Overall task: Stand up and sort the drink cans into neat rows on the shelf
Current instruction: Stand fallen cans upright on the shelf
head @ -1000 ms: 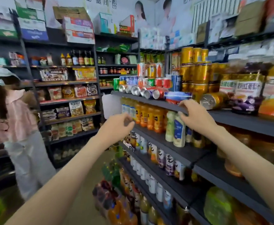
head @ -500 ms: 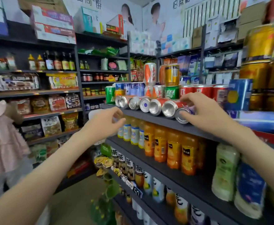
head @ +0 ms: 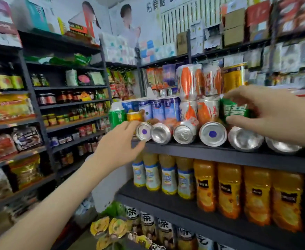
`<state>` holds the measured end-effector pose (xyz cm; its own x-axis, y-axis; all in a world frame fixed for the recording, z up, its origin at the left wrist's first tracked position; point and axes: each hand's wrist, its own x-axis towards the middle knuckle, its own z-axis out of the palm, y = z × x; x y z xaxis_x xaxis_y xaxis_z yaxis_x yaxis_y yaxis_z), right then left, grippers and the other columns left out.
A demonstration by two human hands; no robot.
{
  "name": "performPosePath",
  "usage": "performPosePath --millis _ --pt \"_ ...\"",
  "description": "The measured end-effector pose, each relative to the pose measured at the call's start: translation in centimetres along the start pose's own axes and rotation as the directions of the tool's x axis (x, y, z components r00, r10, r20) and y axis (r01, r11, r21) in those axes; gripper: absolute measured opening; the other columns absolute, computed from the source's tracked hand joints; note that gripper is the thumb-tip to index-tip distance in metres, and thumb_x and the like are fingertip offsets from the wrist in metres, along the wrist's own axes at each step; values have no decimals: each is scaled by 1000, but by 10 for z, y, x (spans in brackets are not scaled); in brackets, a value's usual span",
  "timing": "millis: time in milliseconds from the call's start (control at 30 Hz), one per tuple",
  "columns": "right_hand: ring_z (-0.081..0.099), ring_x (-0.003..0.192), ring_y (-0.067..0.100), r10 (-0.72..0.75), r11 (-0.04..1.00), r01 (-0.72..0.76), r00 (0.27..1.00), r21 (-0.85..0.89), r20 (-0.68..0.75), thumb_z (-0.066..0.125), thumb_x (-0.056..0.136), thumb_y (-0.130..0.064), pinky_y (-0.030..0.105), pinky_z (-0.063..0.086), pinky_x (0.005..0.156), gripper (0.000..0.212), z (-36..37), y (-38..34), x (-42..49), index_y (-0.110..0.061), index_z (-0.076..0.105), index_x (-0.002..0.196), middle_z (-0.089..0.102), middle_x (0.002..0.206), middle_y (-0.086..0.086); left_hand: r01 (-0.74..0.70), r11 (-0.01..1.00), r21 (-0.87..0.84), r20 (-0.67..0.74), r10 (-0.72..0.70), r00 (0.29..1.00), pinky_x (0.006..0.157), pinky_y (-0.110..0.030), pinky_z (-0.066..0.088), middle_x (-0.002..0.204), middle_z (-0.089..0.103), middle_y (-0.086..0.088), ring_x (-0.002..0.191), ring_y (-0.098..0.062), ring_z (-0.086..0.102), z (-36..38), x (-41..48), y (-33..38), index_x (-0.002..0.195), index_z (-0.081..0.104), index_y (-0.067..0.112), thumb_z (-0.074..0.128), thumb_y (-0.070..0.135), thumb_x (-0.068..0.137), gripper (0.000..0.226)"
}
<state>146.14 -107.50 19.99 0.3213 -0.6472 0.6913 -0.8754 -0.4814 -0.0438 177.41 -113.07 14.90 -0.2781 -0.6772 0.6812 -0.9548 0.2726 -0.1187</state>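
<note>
Several drink cans lie on their sides along the front of the dark shelf, their silver ends toward me. Behind them stand blue cans, stacked orange-and-white cans, a gold can and a green can. My left hand is spread at the leftmost lying can, fingers over its top edge and thumb under it. My right hand reaches in from the right, with index finger and thumb curled round the green can.
Orange juice bottles and pale yellow-capped bottles fill the shelf below, with tea bottles under those. Dark racks of jars and snack bags line the aisle to the left. Boxes and tissue packs sit on top.
The view has risen and moved closer to the can shelf. My left hand reached up to the leftmost lying can. My right hand moved from a lying can up to the green one.
</note>
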Motion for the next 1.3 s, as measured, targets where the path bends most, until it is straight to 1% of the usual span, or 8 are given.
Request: performPosePath --millis 167,400,667,933,1067,1167,1233,1300 --pt "45 109 7 -63 998 63 997 -4 44 58 85 -38 16 29 89 50 40 -44 39 -20 46 131 51 121 -4 42 995 -86 -15 -44 999 82 -30 44 126 51 0 114 -18 51 17 7 -41 135 41 21 50 47 90 53" --pt "42 118 20 -93 996 92 994 5 64 55 90 -27 28 35 93 53 106 -94 71 -16 36 138 47 128 5 50 985 -166 6 -50 999 86 -31 43 131 48 1 118 -17 48 24 4 -68 137 37 23 51 47 89 56" --pt "42 116 22 -9 940 43 995 -338 100 65 79 -49 34 37 97 78 157 -109 82 -23 28 143 45 128 0 -159 952 -261 -112 134 985 90 -30 43 137 43 -1 121 -19 44 58 20 -74 144 29 18 58 45 84 72" --pt "59 92 35 78 806 -64 997 -589 -2 85 47 -13 44 50 78 75 183 -109 77 -5 58 117 61 110 13 -348 876 -335 -341 231 911 87 -37 48 122 57 -13 110 -31 56 86 34 -70 127 51 4 71 31 73 63" --pt "61 82 33 101 782 -101 994 -615 -35 88 39 -25 40 50 70 73 178 -108 80 -4 63 104 64 95 11 -215 825 -523 -258 88 962 99 -34 37 136 42 -11 120 -28 40 98 40 -73 138 38 7 63 29 84 63" --pt "59 77 31 83 777 -105 994 -620 -64 82 42 -22 37 49 67 60 179 -109 81 -3 65 97 64 89 11 -179 783 -595 -287 1 958 89 -24 34 120 49 -8 106 -21 44 99 37 -69 131 44 8 61 27 86 51" --pt "59 79 33 59 797 -103 994 -595 -94 80 45 -18 39 52 68 60 181 -111 79 1 64 100 64 93 14 -133 683 -718 -205 -25 978 79 -20 39 103 55 -1 91 -15 53 93 33 -64 121 48 15 58 27 88 36" --pt "60 83 35 27 808 -94 992 -582 -123 80 47 -16 41 53 73 63 183 -113 76 5 63 105 64 98 17 88 456 -886 89 -19 996 70 -26 52 87 63 1 71 -11 62 81 32 -56 107 52 16 56 32 90 24"
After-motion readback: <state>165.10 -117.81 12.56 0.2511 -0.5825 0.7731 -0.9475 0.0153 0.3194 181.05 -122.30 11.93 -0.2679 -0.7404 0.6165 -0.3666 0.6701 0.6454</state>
